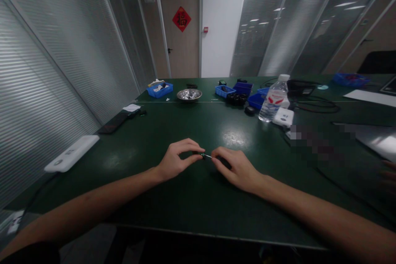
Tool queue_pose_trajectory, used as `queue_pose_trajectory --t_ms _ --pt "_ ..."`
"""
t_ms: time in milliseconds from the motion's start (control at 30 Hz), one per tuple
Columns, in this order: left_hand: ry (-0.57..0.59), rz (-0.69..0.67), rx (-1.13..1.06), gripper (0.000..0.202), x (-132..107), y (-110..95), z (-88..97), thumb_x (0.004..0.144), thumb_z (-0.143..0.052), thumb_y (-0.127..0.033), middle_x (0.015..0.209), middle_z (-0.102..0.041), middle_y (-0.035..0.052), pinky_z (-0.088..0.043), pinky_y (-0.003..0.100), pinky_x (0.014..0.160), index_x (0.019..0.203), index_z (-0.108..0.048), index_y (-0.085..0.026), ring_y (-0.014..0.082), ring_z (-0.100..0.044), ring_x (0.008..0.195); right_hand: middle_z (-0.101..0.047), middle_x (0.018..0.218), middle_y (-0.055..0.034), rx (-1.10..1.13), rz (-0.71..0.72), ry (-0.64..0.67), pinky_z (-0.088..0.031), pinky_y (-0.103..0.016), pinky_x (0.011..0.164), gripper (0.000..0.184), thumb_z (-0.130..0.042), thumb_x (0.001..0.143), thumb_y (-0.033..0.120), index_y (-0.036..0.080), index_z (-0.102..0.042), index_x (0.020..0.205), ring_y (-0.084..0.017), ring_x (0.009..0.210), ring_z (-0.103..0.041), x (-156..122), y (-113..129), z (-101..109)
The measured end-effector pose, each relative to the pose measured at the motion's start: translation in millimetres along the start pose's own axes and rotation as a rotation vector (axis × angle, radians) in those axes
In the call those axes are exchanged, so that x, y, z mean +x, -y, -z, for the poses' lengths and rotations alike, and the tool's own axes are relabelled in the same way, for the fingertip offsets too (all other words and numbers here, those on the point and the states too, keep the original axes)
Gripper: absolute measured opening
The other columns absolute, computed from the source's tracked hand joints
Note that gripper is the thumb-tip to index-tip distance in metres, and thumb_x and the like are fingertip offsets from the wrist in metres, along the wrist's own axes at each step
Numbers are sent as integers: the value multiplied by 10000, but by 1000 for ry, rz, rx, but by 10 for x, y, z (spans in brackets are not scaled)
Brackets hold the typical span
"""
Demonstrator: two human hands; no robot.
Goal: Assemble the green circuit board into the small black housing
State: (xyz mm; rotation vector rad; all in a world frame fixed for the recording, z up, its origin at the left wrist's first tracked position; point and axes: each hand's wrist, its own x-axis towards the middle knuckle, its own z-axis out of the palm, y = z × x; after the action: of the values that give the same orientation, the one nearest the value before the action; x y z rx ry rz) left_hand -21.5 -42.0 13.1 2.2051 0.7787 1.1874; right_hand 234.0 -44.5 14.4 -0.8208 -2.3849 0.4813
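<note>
My two hands meet low over the dark green table (pixel 198 198) near its front edge. My left hand (pixel 177 160) pinches a tiny dark part (pixel 202 155) between thumb and fingertips. My right hand (pixel 236 168) is closed round a small screwdriver (pixel 221 161) with a black handle, and its thin metal shaft points left into the tiny part. Both wrists rest close to the tabletop.
A white flat device (pixel 71 153) and a black phone (pixel 113 123) lie at the left. Further back stand blue bins (pixel 160 89), a metal bowl (pixel 189 95), a water bottle (pixel 274 100), a white box (pixel 283 117) and cables (pixel 318 105). Another person's fingers (pixel 390 173) show at the right edge.
</note>
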Motion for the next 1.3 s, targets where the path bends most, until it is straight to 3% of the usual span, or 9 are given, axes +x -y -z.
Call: queue_pose_trajectory --t_ms 467,667,933,1300 --pt "-11 -14 7 178 -3 -3 6 929 -708 -212 1073 -715 100 -559 384 923 1097 -746 -167 218 -672 1019 -653 923 -29 -58 7 8 -422 -267 671 197 -453 1053 313 198 -611 1077 -130 731 -584 -13 -61 -11" --pt "80 11 -9 154 7 -1 2 931 -706 -220 1053 -729 91 -567 365 908 1067 -751 -163 206 -687 992 -659 940 -36 -55 18 19 -433 -271 673 202 -451 1052 315 197 -615 1067 -137 753 -601 -10 -38 -3" --pt "124 -58 17 203 -22 53 -4 942 -693 -230 1050 -746 94 -592 335 865 1121 -784 -199 194 -713 954 -662 947 -36 -135 42 72 -432 -278 680 217 -444 1051 310 202 -628 1092 -140 752 -614 -31 -51 -5" --pt "-36 -24 -40 150 -6 -42 -56 906 -742 -230 1008 -769 90 -605 334 829 1036 -810 -199 201 -729 917 -679 903 -28 103 0 -41 -460 -263 672 209 -460 1052 314 199 -634 1066 -135 748 -618 -13 76 -24"
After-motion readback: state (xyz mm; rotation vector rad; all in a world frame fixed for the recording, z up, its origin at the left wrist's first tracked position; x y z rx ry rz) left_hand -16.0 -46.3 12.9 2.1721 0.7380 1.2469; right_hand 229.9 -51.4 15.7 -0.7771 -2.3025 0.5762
